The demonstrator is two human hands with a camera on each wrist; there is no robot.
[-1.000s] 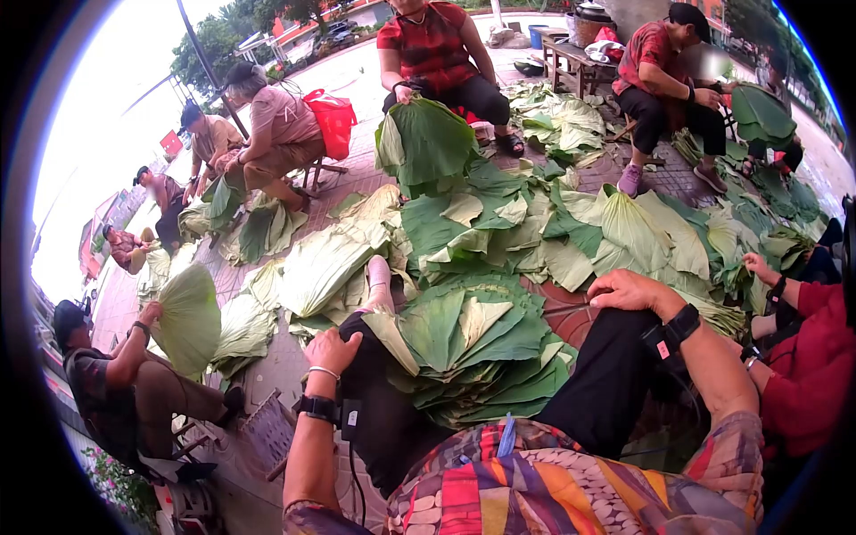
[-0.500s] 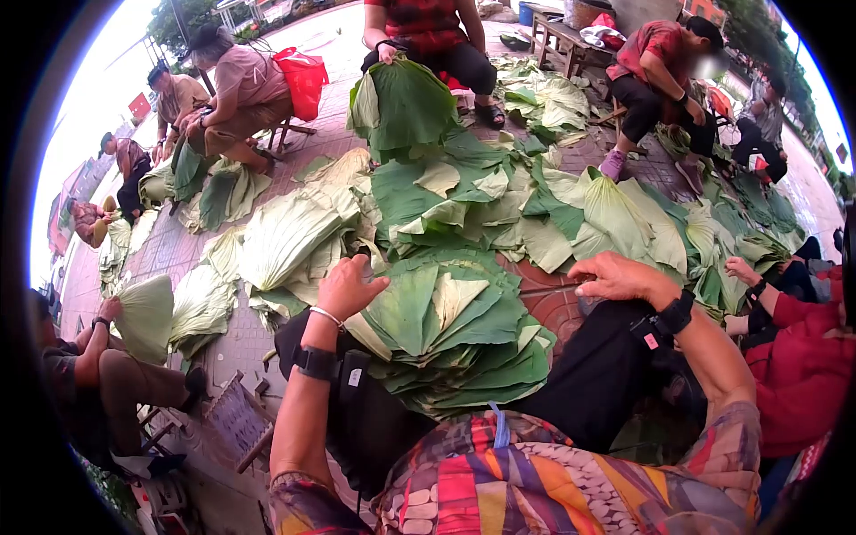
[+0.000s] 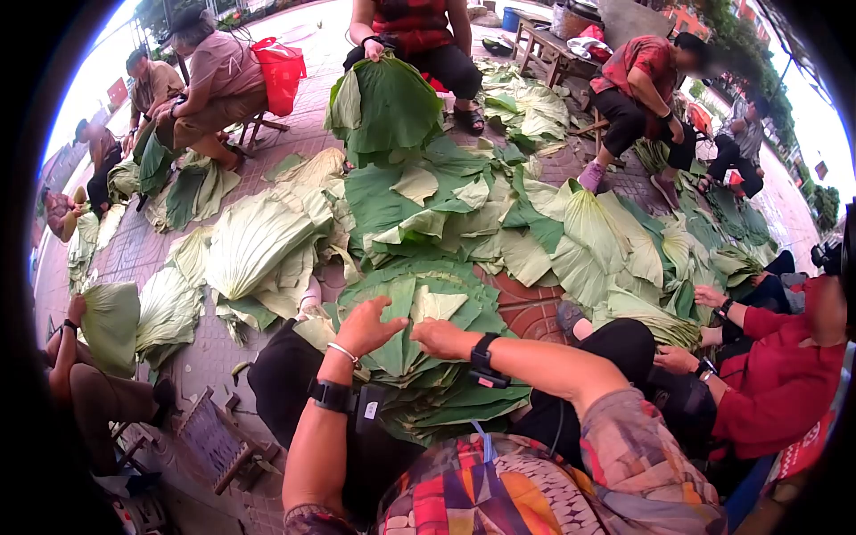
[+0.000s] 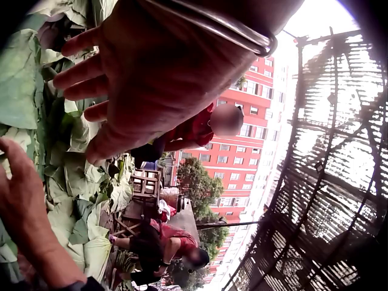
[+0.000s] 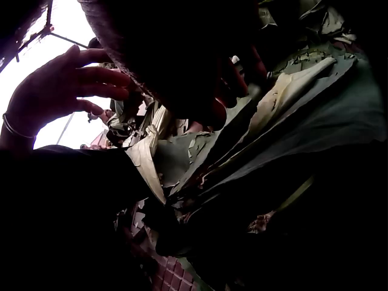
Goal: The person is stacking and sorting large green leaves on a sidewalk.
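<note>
A layered stack of green leaves (image 3: 464,403) lies between the wearer's knees, with a paler folded leaf (image 3: 437,305) on top. Above its left part is the left hand (image 3: 367,328), fingers spread and holding nothing; the left wrist view shows this hand (image 4: 157,79) with its fingers apart. Close beside it in the head view, the right hand (image 3: 443,340) hangs over the stack with bent, relaxed fingers and nothing visible in them. In the right wrist view the right hand is mostly dark, near the leaves (image 5: 303,115), and the left hand (image 5: 57,91) shows at the left.
More leaves (image 3: 259,241) spread over the paving (image 3: 267,348) ahead. A person opposite holds a green leaf bundle (image 3: 388,107). Other people sit at both sides, one in red sleeves (image 3: 776,383) close on the right. A low woven stool (image 3: 214,437) stands at the left.
Both hands have come off the knees and moved inward over the stack, now near each other. The head view has shifted, so the surroundings appear further left.
</note>
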